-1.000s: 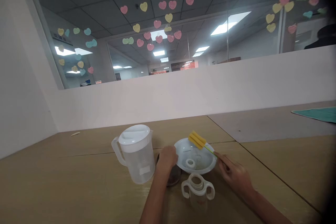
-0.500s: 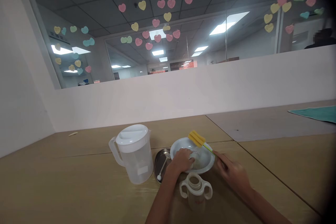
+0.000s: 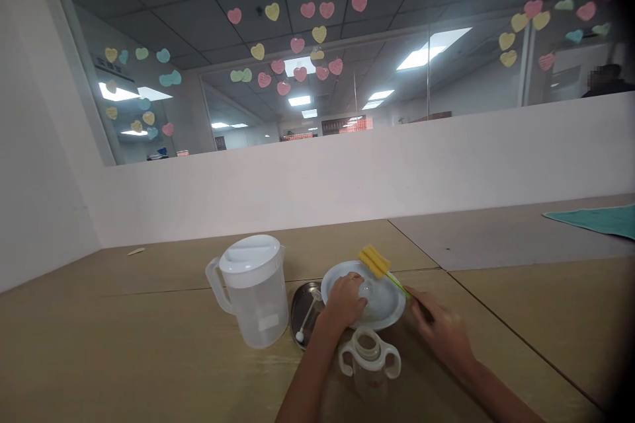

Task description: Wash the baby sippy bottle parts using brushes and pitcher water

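My left hand (image 3: 348, 297) reaches into a white oval bowl (image 3: 331, 273), its fingers closed on a clear dome-shaped cover (image 3: 367, 289). In my right hand (image 3: 440, 325), right of the bowl, is the green handle of a sponge brush (image 3: 376, 261). The brush's yellow head is above the bowl's far rim, apart from the cover. Just in front of the bowl stands a baby bottle (image 3: 370, 370), upright and uncapped, with two white side handles.
To the left stands a lidded clear pitcher (image 3: 260, 310). Between it and the bowl, a round metal tray (image 3: 299, 304) holds a thin white stick-like piece (image 3: 307, 318). A teal cloth (image 3: 600, 219) lies far right. A white wall (image 3: 297, 192) with a window closes off the table's back.
My left hand and the cover have shifted slightly within the bowl. The sponge brush has moved a little to the right. Both hands keep their hold.
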Motion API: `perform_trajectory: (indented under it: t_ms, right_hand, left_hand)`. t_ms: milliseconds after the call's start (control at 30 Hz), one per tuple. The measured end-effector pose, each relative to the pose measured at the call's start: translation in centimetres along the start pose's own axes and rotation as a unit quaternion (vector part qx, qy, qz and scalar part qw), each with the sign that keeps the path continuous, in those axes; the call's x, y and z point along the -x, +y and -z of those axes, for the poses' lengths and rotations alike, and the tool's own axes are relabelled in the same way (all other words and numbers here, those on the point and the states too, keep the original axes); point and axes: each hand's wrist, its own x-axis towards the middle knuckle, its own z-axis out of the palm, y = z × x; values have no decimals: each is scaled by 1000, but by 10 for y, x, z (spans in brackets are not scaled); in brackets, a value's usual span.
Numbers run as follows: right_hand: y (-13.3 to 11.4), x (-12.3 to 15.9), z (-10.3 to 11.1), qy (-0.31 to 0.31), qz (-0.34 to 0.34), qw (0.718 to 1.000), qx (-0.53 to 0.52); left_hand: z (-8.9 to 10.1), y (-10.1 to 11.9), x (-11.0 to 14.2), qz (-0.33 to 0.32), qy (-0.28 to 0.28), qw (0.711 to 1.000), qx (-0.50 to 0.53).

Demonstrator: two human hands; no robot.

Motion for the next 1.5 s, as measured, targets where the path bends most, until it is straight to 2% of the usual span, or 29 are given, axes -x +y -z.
perform_trajectory:
  t_ms: [233, 333, 467, 600, 667, 767, 900, 1000, 1133, 1233, 1300, 1400, 1500]
  right_hand:
    - [-4, -1, 8, -5, 46, 996, -75]
    - [-2, -1, 9, 10, 72, 995, -63]
    - [2, -4, 11, 25, 143, 988, -60]
    - [1, -1, 14, 10, 220, 973, -73]
    - [-1, 2, 14, 11, 240, 969, -63]
    - [-2, 7, 13, 17, 235, 971, -49]
    - [-2, 8, 11, 14, 218, 975, -40]
    - [-2, 6, 10, 13, 194, 980, -32]
    - [0, 6, 11, 57, 128, 990, -10]
    - [5, 7, 10, 44, 147, 988, -14]
    - [9, 8, 8, 21, 174, 984, -15]
    - [12, 8, 6, -4, 206, 979, -6]
    - [12, 3, 6, 8, 185, 983, 18]
  left_hand:
    - [36, 14, 1, 37, 159, 981, 104]
    - [49, 9, 1, 24, 184, 970, 158]
    - [71, 6, 8, 6, 169, 960, 224]
    - [87, 21, 17, -16, 66, 956, 286]
    - [88, 31, 19, -7, 40, 956, 291]
    - [87, 39, 19, 4, 62, 966, 250]
    - [89, 39, 21, 21, 77, 980, 184]
    - [94, 40, 25, 10, 43, 973, 225]
    - [98, 46, 29, -21, -39, 944, 328]
    - [98, 42, 30, -35, -75, 933, 351]
    - [100, 35, 30, -19, -65, 946, 316]
    - [106, 20, 34, 38, -11, 974, 224]
    - [111, 8, 39, 102, 15, 988, 111]
